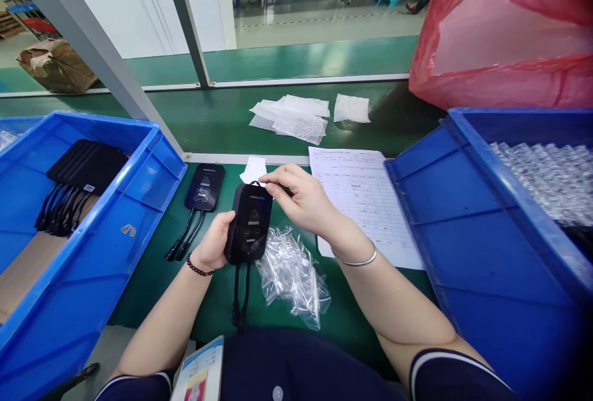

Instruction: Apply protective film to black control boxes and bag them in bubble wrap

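A black box-shaped device (251, 222) with two short cables hanging down is held upright by my left hand (217, 240), whose fingers wrap its left side. My right hand (299, 198) pinches at the small loop on the device's top edge, beside a white paper piece (253, 169). A second black device (204, 188) lies on the green table to the left, its two cables toward me. Just right of the held device is a heap of clear plastic bags with small parts (294, 274).
Blue bins stand at left (139, 215) and right (463, 228), with several black devices (88, 166) in the left one. A written sheet (361, 203) lies right of centre. Bubble-wrap pouches (296, 117) rest behind a metal rail. A red plastic bag (504, 36) is at back right.
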Demonstrator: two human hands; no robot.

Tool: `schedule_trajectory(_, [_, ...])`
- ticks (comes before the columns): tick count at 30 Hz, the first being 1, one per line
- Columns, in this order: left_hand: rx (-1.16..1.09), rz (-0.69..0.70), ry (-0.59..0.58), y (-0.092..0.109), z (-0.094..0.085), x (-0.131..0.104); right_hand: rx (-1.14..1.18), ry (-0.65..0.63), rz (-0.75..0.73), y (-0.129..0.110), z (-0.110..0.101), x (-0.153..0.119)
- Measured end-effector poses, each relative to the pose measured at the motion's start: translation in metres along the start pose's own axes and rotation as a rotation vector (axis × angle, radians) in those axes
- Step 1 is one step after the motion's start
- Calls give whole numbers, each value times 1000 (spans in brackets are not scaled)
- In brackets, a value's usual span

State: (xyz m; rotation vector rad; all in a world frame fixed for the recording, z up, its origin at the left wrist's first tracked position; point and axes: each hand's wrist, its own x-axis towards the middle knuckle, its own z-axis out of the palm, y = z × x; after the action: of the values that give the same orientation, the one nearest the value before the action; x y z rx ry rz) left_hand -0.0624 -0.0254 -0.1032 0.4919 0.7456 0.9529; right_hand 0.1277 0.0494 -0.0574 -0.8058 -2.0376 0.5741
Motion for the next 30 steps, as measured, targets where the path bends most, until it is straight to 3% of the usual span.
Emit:
schedule_trajectory(5, [-26, -105, -123, 19, -1, -10, 69, -89, 121, 4, -3, 2])
schedule_trajectory(8, [-17, -240, -247, 25, -2, -16, 313, -275, 329, 8, -5, 4])
schedule_trajectory(10, [-12, -248, -310, 26, -4, -17, 523, -371, 453, 10, -5, 5])
schedule_trajectory(12, [4, -143, -331, 23, -8, -16, 693, -356, 558, 10, -5, 6])
schedule_trajectory(17, [82, 286, -270, 8, -8, -6, 930, -53, 740, -2, 1, 8])
schedule_trajectory(19, [129, 475, -232, 0, -1, -1, 931, 14, 717, -10, 6, 6])
schedule_trajectory(22, [139, 692, -58, -9, 10, 2, 806, -68, 594, -19, 10, 2])
schedule_trajectory(24, [57, 685, 103, -8, 14, 2, 666, -170, 512, -20, 9, -1])
schedule_trajectory(26, [-8, 605, 198, -5, 15, 0, 510, -185, 455, -16, 4, -3])
schedule_trajectory(30, [-9, 496, 199, 3, 17, -5, 269, -116, 325, -4, -14, -1])
